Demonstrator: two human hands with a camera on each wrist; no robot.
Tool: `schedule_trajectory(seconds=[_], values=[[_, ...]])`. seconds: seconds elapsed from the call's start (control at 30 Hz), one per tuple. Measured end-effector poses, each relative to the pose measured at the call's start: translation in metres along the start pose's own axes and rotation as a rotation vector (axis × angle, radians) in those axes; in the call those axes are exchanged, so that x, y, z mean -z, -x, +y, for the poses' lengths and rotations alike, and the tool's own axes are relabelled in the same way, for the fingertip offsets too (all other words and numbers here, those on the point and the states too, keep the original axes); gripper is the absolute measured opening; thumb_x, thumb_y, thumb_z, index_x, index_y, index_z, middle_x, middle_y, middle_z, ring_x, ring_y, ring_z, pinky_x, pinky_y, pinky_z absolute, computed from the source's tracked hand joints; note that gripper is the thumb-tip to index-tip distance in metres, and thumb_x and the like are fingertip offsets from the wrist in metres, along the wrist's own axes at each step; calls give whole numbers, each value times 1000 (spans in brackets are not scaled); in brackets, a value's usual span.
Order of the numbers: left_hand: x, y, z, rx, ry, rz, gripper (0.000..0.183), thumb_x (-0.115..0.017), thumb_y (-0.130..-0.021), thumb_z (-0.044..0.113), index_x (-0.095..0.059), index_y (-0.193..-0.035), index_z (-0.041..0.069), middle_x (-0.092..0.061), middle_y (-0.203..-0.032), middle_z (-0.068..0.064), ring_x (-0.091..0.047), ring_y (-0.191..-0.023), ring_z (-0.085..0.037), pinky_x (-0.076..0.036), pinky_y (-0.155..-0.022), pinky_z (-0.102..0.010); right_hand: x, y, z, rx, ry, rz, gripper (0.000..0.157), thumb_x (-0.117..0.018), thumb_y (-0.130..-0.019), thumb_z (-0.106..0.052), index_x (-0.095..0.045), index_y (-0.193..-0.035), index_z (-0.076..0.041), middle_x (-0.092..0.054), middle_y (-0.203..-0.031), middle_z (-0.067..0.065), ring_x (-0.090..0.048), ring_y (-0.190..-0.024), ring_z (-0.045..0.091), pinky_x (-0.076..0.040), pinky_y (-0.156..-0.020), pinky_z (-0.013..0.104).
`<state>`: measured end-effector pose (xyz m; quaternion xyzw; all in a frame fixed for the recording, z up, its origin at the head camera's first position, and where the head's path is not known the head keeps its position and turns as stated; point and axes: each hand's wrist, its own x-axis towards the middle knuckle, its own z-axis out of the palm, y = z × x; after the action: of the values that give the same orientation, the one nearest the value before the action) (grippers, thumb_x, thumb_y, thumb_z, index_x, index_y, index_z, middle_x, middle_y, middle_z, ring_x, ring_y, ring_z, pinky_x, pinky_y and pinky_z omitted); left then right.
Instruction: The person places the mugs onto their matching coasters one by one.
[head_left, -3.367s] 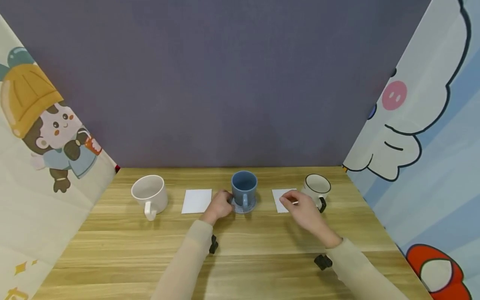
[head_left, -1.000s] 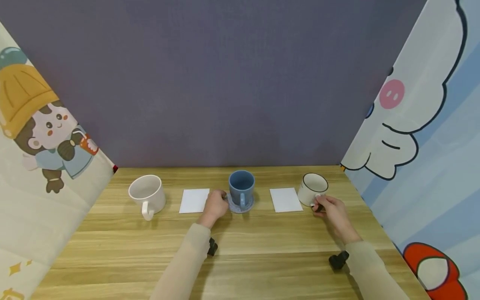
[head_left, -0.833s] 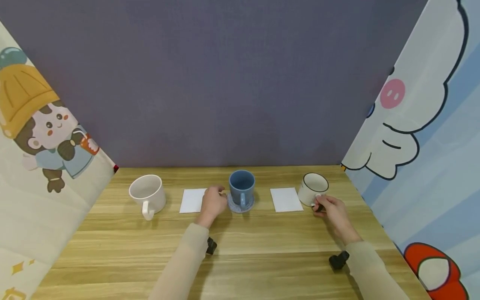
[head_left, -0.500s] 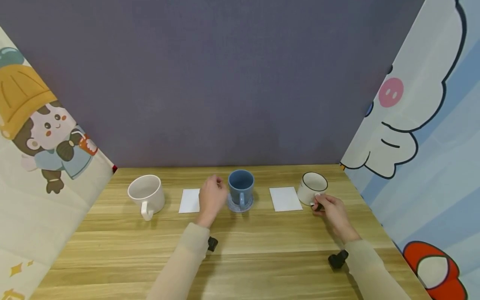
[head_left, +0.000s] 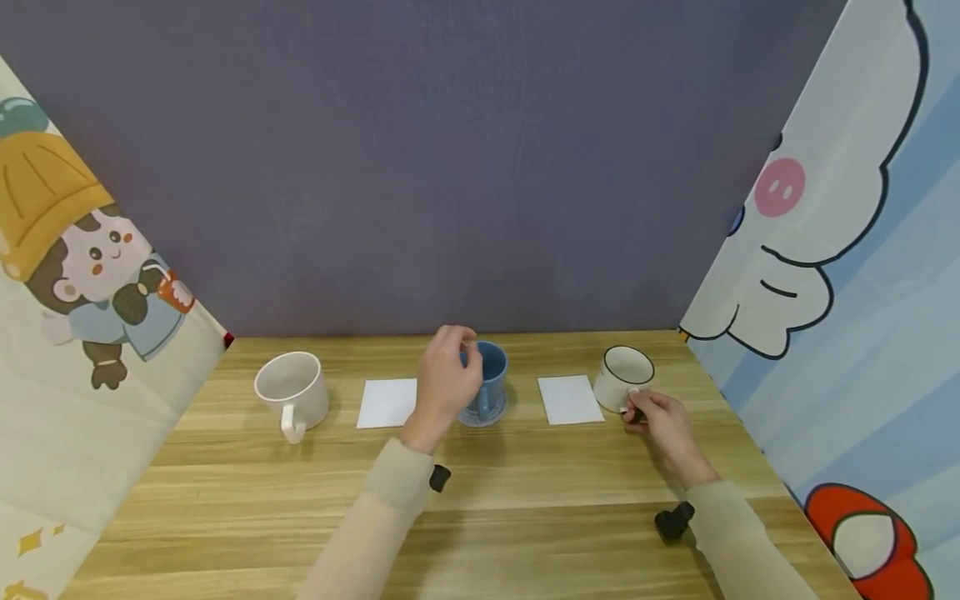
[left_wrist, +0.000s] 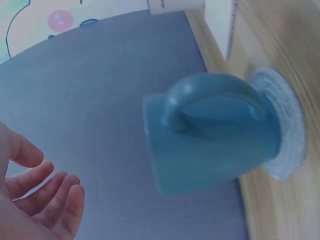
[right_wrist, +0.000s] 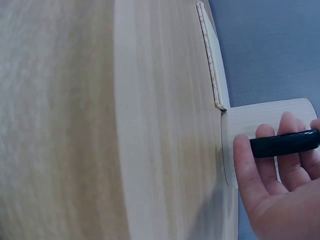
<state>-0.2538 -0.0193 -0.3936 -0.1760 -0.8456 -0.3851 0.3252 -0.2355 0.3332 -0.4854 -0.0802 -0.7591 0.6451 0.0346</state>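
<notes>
My left hand [head_left: 446, 379] hovers beside and above a blue mug [head_left: 492, 385], partly covering it. In the left wrist view its loosely bent fingers [left_wrist: 72, 207] are apart from the mug and hold nothing. The mug stands upright on a round grey-blue coaster [head_left: 477, 420], its handle toward me. At the right, my right hand [head_left: 672, 433] grips the handle of a white mug [head_left: 617, 388] with a dark rim. In the right wrist view, the fingers curl around that black handle [right_wrist: 280, 145]; the mug stands on the table beside a white square.
A wide white mug [head_left: 300, 392] stands at the left, its handle toward me. One white square [head_left: 381, 405] lies left of the blue mug, partly behind my left hand. Another white square [head_left: 570, 400] lies to its right. A grey panel [head_left: 465, 167] rises behind the wooden table [head_left: 540, 517].
My left hand has left the blue mug's coaster, risen over the left square and come right beside the mug's rim. Earlier, my right hand went from the right square to the white mug's handle.
</notes>
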Motion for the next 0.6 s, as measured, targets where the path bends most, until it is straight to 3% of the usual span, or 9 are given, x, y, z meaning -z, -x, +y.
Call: schedule_trajectory(seconds=[0.13,0.3,0.6], values=[[-3,-4,10,-36,19,-19,18,-59,-94,7,-69,-107,0,-66,-105,-14,-64,-85,-28,-54,-69,-39,0,0,1,-1,4,7,41,-51,-108,-29,-59,-107,12,-62,-86,7,-62,-79,15,-60,-76,35],[-10,-10,22,-31,33,-53,21,-58,-96,10,-69,-111,1,-66,-108,-12,-63,-87,-28,-54,-70,-38,-1,-3,2,1,-4,7,43,-52,-108,-32,-59,-104,10,-62,-86,7,-62,-79,15,-59,-75,35],[-29,-17,39,25,66,-233,26,-56,-99,13,-65,-122,3,-62,-116,-12,-58,-94,-22,-52,-77,-35,-2,-2,4,9,-23,6,42,-53,-107,-31,-59,-101,11,-62,-85,8,-62,-78,17,-59,-74,37]])
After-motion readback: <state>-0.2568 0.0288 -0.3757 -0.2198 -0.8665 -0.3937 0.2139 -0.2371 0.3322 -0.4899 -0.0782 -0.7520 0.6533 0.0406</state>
